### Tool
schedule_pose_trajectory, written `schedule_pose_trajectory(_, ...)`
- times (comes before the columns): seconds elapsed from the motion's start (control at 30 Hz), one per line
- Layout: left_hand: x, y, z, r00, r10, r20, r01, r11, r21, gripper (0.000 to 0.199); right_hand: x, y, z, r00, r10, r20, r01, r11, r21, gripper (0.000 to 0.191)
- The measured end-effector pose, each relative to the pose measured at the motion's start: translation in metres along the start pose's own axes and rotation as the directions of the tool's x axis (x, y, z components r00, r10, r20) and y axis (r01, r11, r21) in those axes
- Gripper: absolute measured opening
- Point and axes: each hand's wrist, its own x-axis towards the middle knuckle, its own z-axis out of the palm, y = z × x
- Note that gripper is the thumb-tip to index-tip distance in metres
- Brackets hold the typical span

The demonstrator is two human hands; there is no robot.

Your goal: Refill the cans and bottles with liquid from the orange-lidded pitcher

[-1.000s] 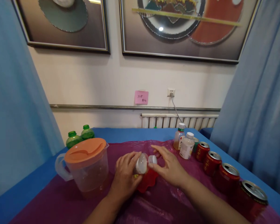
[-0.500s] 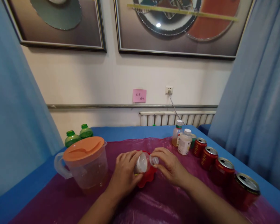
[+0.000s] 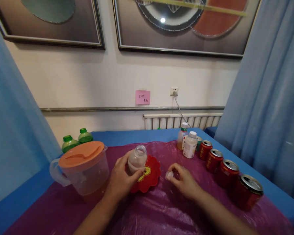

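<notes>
My left hand [image 3: 122, 176] is wrapped round a small clear bottle [image 3: 137, 158], which stands nearly upright with its mouth uncovered. Behind and below it lies a red scalloped plate [image 3: 154, 173] with a yellow pattern, partly covered by the bottle and fingers. To the right of the plate, my right hand [image 3: 183, 181] pinches a small white cap [image 3: 170, 175] between thumb and fingers, apart from the bottle.
A clear pitcher [image 3: 90, 176] with an orange lid stands left, two green bottles [image 3: 70, 143] behind it. At right are a white-capped bottle [image 3: 189, 147], an amber-filled bottle [image 3: 182, 138], and several red cans [image 3: 229, 174]. Purple sheeting [image 3: 161, 212] covers the table.
The cap has come away from the bottle and moved right with my right hand. My left hand has brought the bottle left and more upright, showing more of the red plate. The view has shifted slightly.
</notes>
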Motion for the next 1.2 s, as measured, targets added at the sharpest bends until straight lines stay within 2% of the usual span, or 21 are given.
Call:
schedule_pose_trajectory(0.1, 0.002, 0.0, 0.001, 0.989, -0.145, 0.029, 0.148, 0.969, -0.196, 0.071, -0.007, 0.01, 0.003, 0.995, 0.085, 0.057, -0.07, 0.972, -0.224, 0.007)
schedule_pose_trajectory(0.2, 0.006, -0.004, 0.003, 0.982, -0.179, 0.065, 0.191, 0.919, -0.346, 0.064, -0.009, 0.013, 0.0, 0.993, 0.086, 0.083, -0.048, 0.922, -0.383, 0.007)
schedule_pose_trajectory(0.33, 0.008, -0.008, 0.001, 0.98, -0.174, 0.097, 0.197, 0.911, -0.361, 0.066, -0.011, 0.013, -0.003, 0.989, 0.102, 0.111, -0.04, 0.886, -0.462, 0.01)
schedule_pose_trajectory(0.43, 0.006, -0.009, -0.002, 0.977, -0.178, 0.115, 0.204, 0.938, -0.28, 0.072, -0.014, 0.01, -0.002, 0.997, 0.043, 0.067, -0.005, 0.878, -0.479, 0.018)
schedule_pose_trajectory(0.5, 0.004, -0.007, -0.004, 0.979, -0.172, 0.107, 0.192, 0.956, -0.221, 0.073, -0.013, 0.002, 0.003, 0.999, -0.048, 0.016, 0.05, 0.91, -0.411, 0.027)
schedule_pose_trajectory(0.57, 0.002, -0.005, -0.005, 0.984, -0.151, 0.099, 0.169, 0.963, -0.21, 0.072, -0.009, -0.013, 0.011, 0.992, -0.125, -0.007, 0.118, 0.955, -0.274, 0.034)
schedule_pose_trajectory(0.67, -0.001, 0.0, -0.009, 0.986, -0.106, 0.128, 0.134, 0.961, -0.243, 0.067, 0.005, -0.041, 0.026, 0.989, -0.144, 0.018, 0.144, 0.99, 0.008, 0.053)
schedule_pose_trajectory(0.73, -0.004, 0.004, -0.013, 0.981, -0.068, 0.181, 0.118, 0.951, -0.285, 0.066, 0.018, -0.056, 0.036, 0.986, -0.141, 0.084, 0.12, 0.969, 0.217, 0.07)
schedule_pose_trajectory(0.8, -0.006, 0.008, -0.018, 0.973, -0.033, 0.229, 0.111, 0.934, -0.339, 0.066, 0.029, -0.064, 0.045, 0.968, -0.191, 0.165, 0.107, 0.902, 0.419, 0.082)
schedule_pose_trajectory(0.87, -0.007, 0.011, -0.022, 0.97, -0.018, 0.243, 0.109, 0.924, -0.366, 0.066, 0.037, -0.065, 0.053, 0.944, -0.249, 0.218, 0.088, 0.824, 0.56, 0.081)
schedule_pose_trajectory(0.97, -0.009, 0.011, -0.024, 0.974, -0.018, 0.228, 0.103, 0.925, -0.365, 0.068, 0.041, -0.061, 0.063, 0.937, -0.252, 0.24, 0.051, 0.782, 0.621, 0.067)
schedule_pose_trajectory(1.07, -0.018, 0.008, -0.025, 0.984, -0.013, 0.179, 0.073, 0.941, -0.33, 0.066, 0.042, -0.058, 0.068, 0.965, -0.175, 0.194, 0.027, 0.805, 0.592, 0.059)
schedule_pose_trajectory(1.13, -0.032, 0.005, -0.03, 0.998, -0.015, 0.068, 0.032, 0.966, -0.255, 0.059, 0.044, -0.056, 0.07, 0.985, -0.109, 0.133, 0.013, 0.821, 0.571, 0.055)
schedule_pose_trajectory(1.2, -0.046, 0.002, -0.042, 0.994, -0.02, -0.11, 0.001, 0.985, -0.171, 0.052, 0.046, -0.052, 0.07, 0.996, -0.045, 0.072, -0.002, 0.832, 0.555, 0.051)
